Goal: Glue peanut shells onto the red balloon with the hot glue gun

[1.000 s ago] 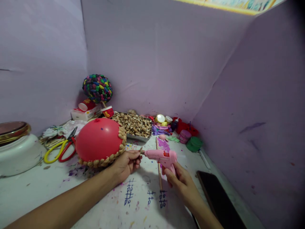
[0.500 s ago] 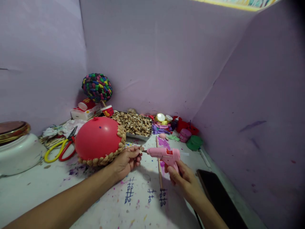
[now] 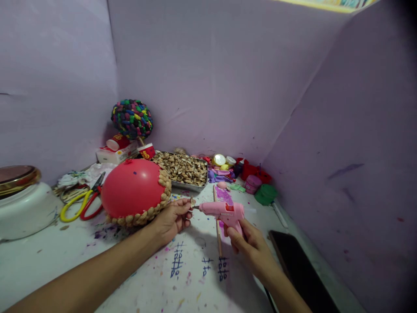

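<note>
A pink hot glue gun (image 3: 221, 210) is gripped by its handle in my right hand (image 3: 246, 241), its nozzle pointing left. My left hand (image 3: 176, 217) pinches a small shell piece (image 3: 193, 202), which looks like a nutshell, right at the nozzle tip; whether the two touch is hard to tell. Just left of my left hand rests a red balloon (image 3: 132, 189), its lower and right side covered with a band of glued tan shells (image 3: 165, 191). Behind stands a metal tray (image 3: 192, 188) heaped with the same kind of shells (image 3: 184, 167).
Yellow-and-red scissors (image 3: 85, 204) and a white pot (image 3: 28, 215) are at the left. A multicoloured ball (image 3: 132, 118) stands behind the balloon. A dark phone-like slab (image 3: 298, 269) lies at right, with a green tub (image 3: 266, 194) and a wooden stick (image 3: 219, 239) nearby.
The glue gun and my right hand have shifted very slightly left. My left hand still pinches the shell at the nozzle, and the balloon appears a touch further left.
</note>
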Demonstrator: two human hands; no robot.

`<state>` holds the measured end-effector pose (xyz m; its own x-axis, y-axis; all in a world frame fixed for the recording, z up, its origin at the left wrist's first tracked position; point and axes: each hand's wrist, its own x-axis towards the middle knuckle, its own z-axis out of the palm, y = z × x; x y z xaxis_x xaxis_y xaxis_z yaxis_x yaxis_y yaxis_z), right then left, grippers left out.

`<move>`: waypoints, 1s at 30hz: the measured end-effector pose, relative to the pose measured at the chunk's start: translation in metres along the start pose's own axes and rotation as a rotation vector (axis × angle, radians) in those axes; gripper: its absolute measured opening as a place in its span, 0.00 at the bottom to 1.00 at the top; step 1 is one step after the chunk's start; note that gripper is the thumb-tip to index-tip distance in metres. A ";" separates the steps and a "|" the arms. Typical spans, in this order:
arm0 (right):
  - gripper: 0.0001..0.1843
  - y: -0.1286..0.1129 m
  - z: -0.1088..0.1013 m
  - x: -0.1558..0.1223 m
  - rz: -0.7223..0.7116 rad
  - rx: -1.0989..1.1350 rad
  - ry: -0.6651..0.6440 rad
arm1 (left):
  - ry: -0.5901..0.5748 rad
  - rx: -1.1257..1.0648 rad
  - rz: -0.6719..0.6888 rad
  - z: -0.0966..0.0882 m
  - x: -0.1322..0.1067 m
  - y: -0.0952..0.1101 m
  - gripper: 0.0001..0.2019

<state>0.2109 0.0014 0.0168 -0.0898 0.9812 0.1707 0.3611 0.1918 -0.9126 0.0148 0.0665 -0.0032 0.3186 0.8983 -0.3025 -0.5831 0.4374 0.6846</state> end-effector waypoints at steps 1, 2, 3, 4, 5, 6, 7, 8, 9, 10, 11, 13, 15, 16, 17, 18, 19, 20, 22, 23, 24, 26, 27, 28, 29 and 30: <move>0.12 0.000 0.000 0.000 0.004 -0.006 0.003 | 0.007 0.005 -0.001 0.000 0.000 0.000 0.05; 0.12 -0.001 0.000 0.000 0.009 -0.012 0.004 | 0.014 0.011 -0.002 0.001 0.000 0.000 0.05; 0.12 -0.001 0.000 0.000 0.014 -0.016 0.004 | 0.020 0.015 -0.003 0.001 0.000 0.001 0.05; 0.12 -0.002 0.000 0.000 0.017 -0.017 0.001 | 0.025 0.019 -0.004 0.001 -0.001 0.001 0.05; 0.12 -0.002 0.000 0.000 0.018 -0.014 -0.002 | 0.030 0.022 -0.004 0.002 -0.001 0.001 0.05; 0.12 -0.002 0.000 0.000 0.018 -0.010 -0.008 | 0.034 0.023 -0.003 0.002 -0.002 0.001 0.05; 0.12 -0.002 0.000 0.000 0.017 -0.006 -0.012 | 0.038 0.025 -0.003 0.003 -0.002 0.002 0.06; 0.12 -0.001 0.000 0.000 0.016 -0.004 -0.014 | 0.042 0.026 -0.003 0.003 -0.003 0.002 0.06; 0.12 -0.001 0.000 0.000 0.015 -0.004 -0.012 | 0.045 0.029 -0.003 0.004 -0.003 0.002 0.06; 0.12 -0.001 0.000 0.000 0.014 -0.004 -0.010 | 0.049 0.031 -0.004 0.004 -0.004 0.003 0.06; 0.12 -0.001 -0.001 0.000 0.014 -0.004 -0.009 | 0.052 0.033 -0.006 0.005 -0.004 0.003 0.06; 0.12 -0.001 -0.001 0.000 0.015 0.003 -0.015 | 0.059 0.035 -0.008 0.005 -0.003 0.003 0.06; 0.11 -0.002 -0.001 0.000 0.020 0.010 -0.025 | 0.064 0.035 -0.006 0.005 -0.003 0.003 0.06; 0.11 -0.002 -0.001 -0.001 0.023 0.011 -0.025 | 0.066 0.034 -0.006 0.005 -0.002 0.003 0.06; 0.11 -0.002 -0.001 -0.001 0.022 0.012 -0.023 | 0.069 0.033 -0.006 0.005 -0.002 0.003 0.06; 0.11 -0.002 0.000 -0.001 0.019 0.014 -0.021 | 0.071 0.031 -0.005 0.005 -0.002 0.002 0.05; 0.11 -0.001 0.000 -0.001 0.016 0.016 -0.020 | 0.074 0.030 -0.006 0.005 -0.002 0.002 0.05; 0.11 -0.001 0.000 -0.001 0.013 0.016 -0.019 | 0.076 0.028 -0.006 0.005 -0.002 0.002 0.05; 0.12 0.001 0.000 -0.001 0.017 0.006 -0.017 | 0.077 0.023 -0.007 0.005 -0.003 0.002 0.06; 0.12 0.002 0.000 0.000 0.023 -0.001 -0.014 | 0.077 0.021 -0.008 0.005 -0.003 0.002 0.06; 0.12 0.003 0.000 0.000 0.026 -0.007 -0.008 | 0.077 0.020 -0.009 0.005 -0.003 0.002 0.06; 0.12 0.005 0.000 0.000 0.027 -0.012 0.005 | 0.080 0.018 -0.012 0.005 -0.003 0.003 0.06; 0.12 0.005 0.000 0.000 0.025 -0.010 0.009 | 0.082 0.017 -0.014 0.005 -0.003 0.003 0.06; 0.12 0.006 0.000 0.000 0.023 -0.008 0.011 | 0.084 0.016 -0.014 0.005 -0.003 0.002 0.06; 0.12 0.006 0.000 0.000 0.022 -0.007 0.013 | 0.085 0.016 -0.015 0.005 -0.003 0.002 0.06; 0.12 0.007 0.000 0.000 0.021 -0.008 0.015 | 0.085 0.015 -0.015 0.005 -0.003 0.002 0.06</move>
<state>0.2137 0.0027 0.0108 -0.0685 0.9853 0.1567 0.3699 0.1710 -0.9132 0.0163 0.0648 0.0026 0.2621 0.8922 -0.3679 -0.5674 0.4508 0.6891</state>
